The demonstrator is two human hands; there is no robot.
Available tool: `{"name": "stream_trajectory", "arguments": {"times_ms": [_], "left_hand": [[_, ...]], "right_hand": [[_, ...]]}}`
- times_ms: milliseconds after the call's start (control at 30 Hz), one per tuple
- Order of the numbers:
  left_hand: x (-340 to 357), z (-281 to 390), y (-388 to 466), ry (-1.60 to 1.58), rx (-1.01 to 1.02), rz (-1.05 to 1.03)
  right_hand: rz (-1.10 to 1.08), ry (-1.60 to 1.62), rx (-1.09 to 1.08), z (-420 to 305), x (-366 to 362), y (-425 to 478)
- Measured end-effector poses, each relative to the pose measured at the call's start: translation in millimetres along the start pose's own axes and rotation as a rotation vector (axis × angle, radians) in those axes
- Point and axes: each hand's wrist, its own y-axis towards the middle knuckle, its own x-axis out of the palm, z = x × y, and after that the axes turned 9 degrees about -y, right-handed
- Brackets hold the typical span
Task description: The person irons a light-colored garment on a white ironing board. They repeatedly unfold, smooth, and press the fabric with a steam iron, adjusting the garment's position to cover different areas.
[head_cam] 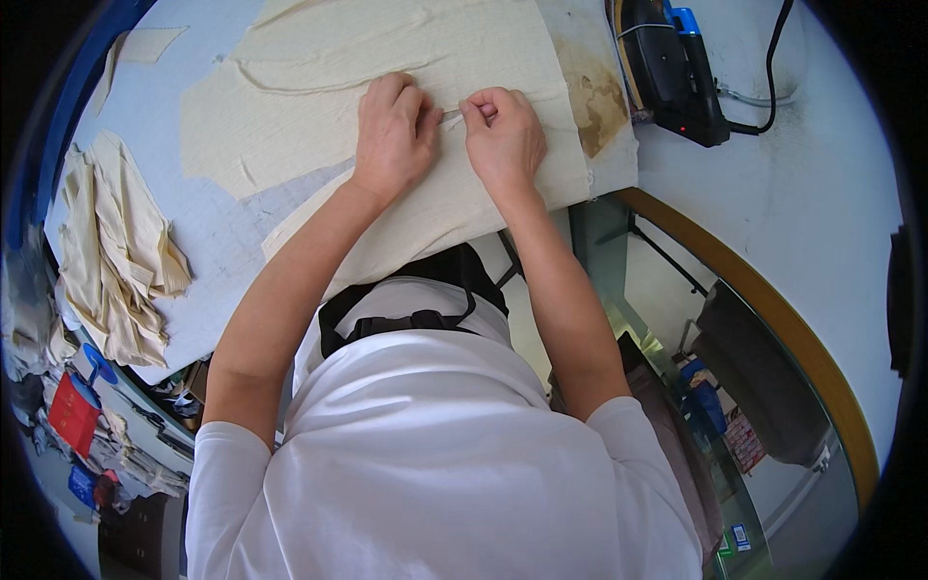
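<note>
A large piece of thin cream fabric (290,138) lies spread over the pale covered table (225,232), one part hanging over the near edge towards my body. My left hand (399,138) rests on it, thumb and fingertips pinching the fabric. Just to its right, my right hand (505,134) pinches the same cloth between thumb and forefinger. A short raised edge of fabric shows between the two sets of fingertips. Small folds run across the cloth behind my hands.
A black electric iron (663,72) with a cord stands at the upper right, beside a brown-stained patch (598,109) of the table cover. Crumpled cream cloth (119,254) lies at the left, a cream scrap (148,45) at the upper left. A brown edge strip (768,293) curves at the right.
</note>
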Motion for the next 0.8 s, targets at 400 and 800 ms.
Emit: {"name": "stream_trajectory", "arguments": {"times_ms": [400, 800], "left_hand": [[-16, -3, -15, 0.102, -0.056, 0.032], [-17, -6, -14, 0.073, -0.068, 0.029]], "right_hand": [[-0.032, 0.000, 0.036, -3, -3, 2], [-0.055, -0.014, 0.040, -4, -5, 1]]}}
